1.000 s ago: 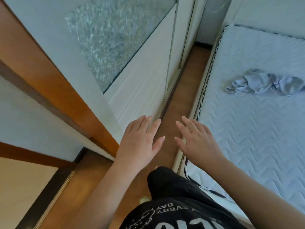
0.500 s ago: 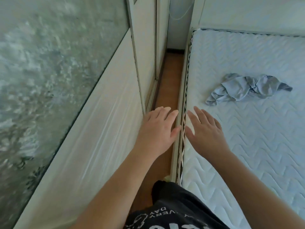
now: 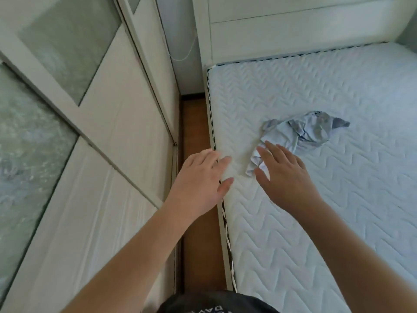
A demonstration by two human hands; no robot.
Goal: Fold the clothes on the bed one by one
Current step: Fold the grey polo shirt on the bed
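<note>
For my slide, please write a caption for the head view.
Both open hands, left hand and right hand, reach toward a crumpled grey garment on the quilted mattress.

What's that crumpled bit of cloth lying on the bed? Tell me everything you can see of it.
The crumpled garment is pale blue-grey, thin soft fabric by its look, bunched into folds, with a darker grey tip at its far right. What kind of garment cannot be told. It lies unfolded on the quilted white mattress, near the mattress's left edge. The right hand, fingers straight, covers its near end; whether they touch is unclear.
</note>
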